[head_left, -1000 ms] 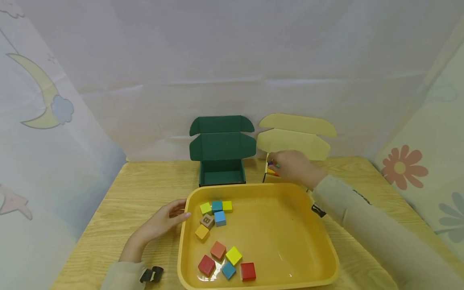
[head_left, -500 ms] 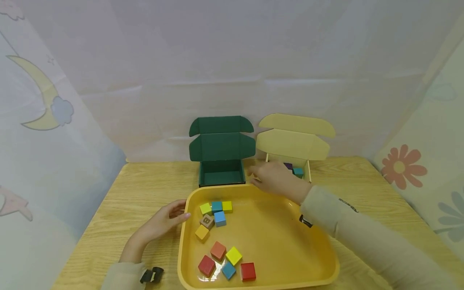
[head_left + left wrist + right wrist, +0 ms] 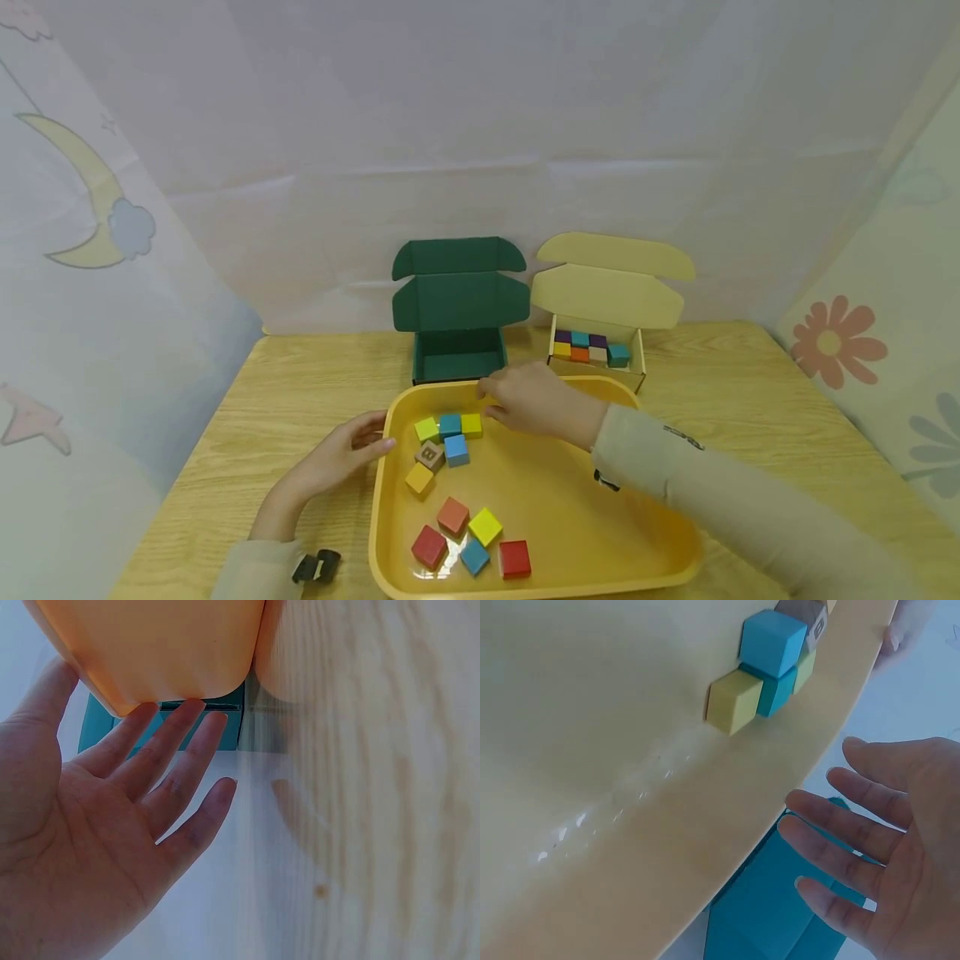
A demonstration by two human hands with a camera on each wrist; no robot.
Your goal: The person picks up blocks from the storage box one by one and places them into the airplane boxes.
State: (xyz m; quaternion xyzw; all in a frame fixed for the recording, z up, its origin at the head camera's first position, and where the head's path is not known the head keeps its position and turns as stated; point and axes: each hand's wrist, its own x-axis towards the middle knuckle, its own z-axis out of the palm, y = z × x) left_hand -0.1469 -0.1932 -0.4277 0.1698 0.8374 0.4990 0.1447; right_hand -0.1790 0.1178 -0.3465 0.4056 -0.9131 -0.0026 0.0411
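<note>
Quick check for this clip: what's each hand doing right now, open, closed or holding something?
Left hand: open, relaxed fingers at the tray's side.
Right hand: open, holding nothing, over the tray's far edge.

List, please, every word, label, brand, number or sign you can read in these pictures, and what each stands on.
"B": on the brown wooden cube in the yellow plastic tray.
A dark marking on the person's beige right sleeve: too small to read, perhaps not lettering.
I can make out no other text.
</note>
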